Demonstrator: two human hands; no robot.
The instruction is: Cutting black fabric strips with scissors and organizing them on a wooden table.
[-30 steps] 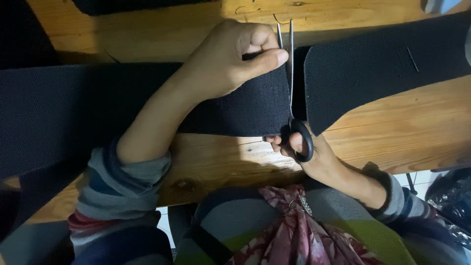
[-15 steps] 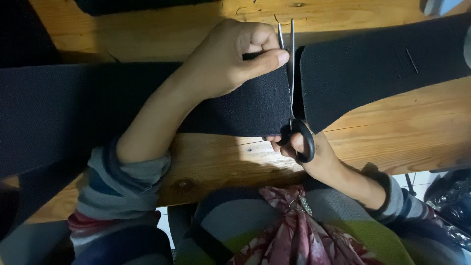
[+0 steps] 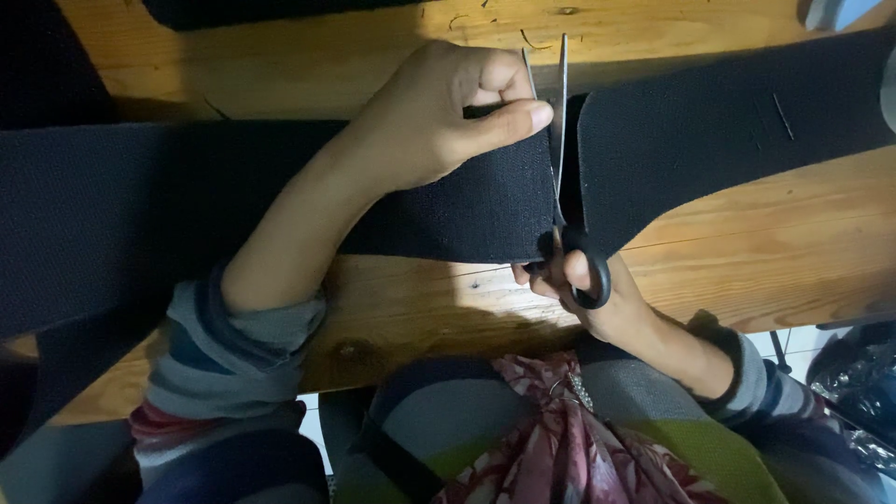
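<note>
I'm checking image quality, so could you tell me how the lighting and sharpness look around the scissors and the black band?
Head view: the wooden table is warmly lit, the black band is nearly featureless dark, the scissors blades are sharp with slight glint, and the left hand casts a soft shadow.

Black fabric strip (image 3: 140, 205) cut off at both edges.

Scuffed wooden table (image 3: 765, 243) — pale tiled floor (image 3: 313, 420) beneath
</note>
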